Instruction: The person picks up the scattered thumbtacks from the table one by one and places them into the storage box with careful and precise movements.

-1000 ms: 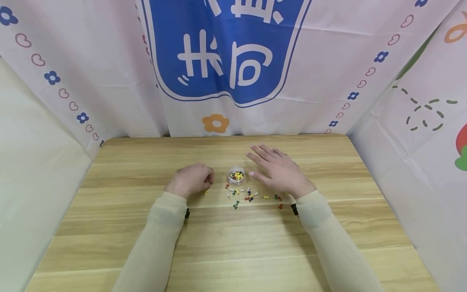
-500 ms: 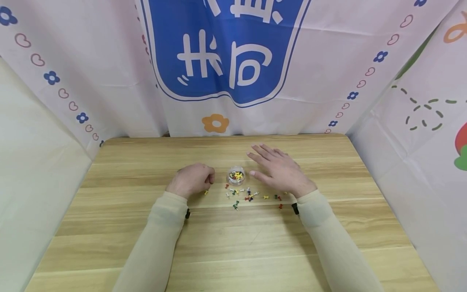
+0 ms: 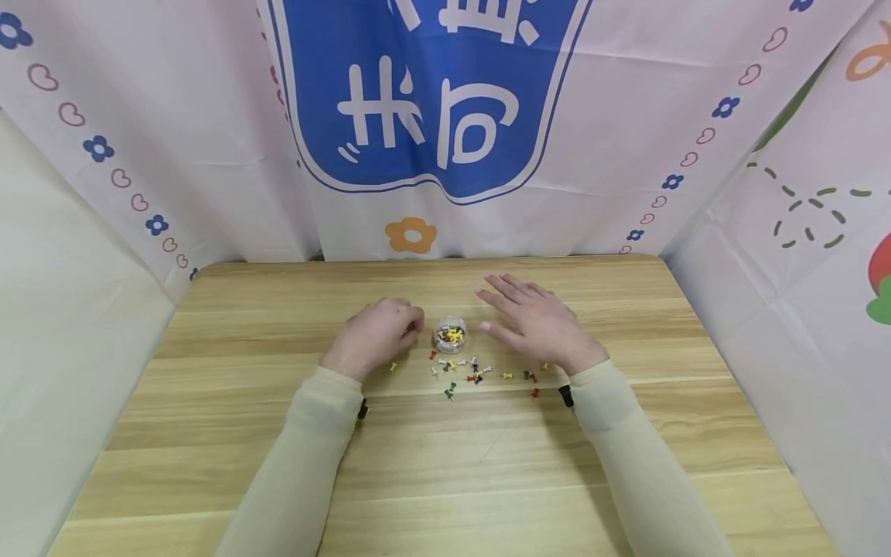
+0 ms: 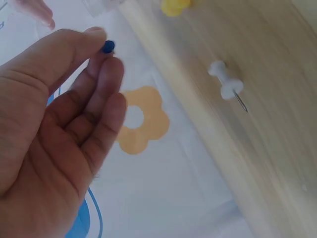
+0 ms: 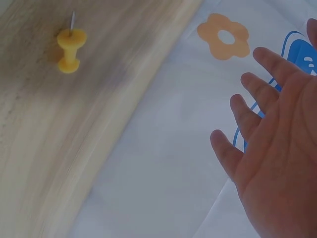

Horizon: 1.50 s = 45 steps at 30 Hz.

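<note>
Apparently mid-transfer, the left hand pinched 1 blue pushpin, likely needing release over the clear cup; the right hand hung spread.

The left hand shows its palm, its grip pinching a blue pin between thumb and fingertips; only the pin's small round end is plain. Well apart from it, a white pin lies on the wooden tabletop, its metal point slanting down and rightward. A yellow piece and a clear cup are cut by the top edge, and the right hand shows at the upper left. Behind hangs white cloth with an orange flower and blue print.
</note>
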Each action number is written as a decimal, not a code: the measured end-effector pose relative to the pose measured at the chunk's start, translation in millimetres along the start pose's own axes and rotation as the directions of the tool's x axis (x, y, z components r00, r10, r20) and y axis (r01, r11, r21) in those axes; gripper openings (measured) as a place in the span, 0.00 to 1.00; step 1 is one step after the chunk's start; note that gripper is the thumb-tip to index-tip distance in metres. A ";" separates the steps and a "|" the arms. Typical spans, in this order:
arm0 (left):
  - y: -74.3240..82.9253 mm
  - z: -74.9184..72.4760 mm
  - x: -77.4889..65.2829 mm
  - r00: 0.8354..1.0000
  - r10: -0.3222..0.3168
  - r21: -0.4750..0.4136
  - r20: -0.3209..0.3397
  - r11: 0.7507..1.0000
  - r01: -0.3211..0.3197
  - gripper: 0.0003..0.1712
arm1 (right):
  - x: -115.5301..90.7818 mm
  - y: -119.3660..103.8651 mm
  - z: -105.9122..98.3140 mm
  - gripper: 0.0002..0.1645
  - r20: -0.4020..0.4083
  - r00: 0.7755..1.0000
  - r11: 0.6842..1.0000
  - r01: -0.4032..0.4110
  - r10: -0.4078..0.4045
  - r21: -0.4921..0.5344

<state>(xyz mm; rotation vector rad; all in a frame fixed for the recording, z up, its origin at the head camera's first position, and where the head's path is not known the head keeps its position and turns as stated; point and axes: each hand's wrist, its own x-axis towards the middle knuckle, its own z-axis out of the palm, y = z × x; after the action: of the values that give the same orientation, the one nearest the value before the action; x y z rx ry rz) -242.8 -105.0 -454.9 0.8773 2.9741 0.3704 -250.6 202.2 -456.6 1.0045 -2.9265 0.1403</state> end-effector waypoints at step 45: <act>17.8 -5.6 1.3 1.000 0.028 0.016 0.001 0.999 -0.028 0.05 | -0.1 -5.4 -4.3 0.44 0.019 1.000 1.000 0.011 -0.011 0.002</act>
<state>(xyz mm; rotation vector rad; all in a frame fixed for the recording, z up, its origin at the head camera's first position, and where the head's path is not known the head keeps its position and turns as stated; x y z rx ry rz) -234.9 -91.1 -445.3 0.9211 2.9712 0.3479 -247.2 198.4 -452.0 1.0282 -2.9373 0.1334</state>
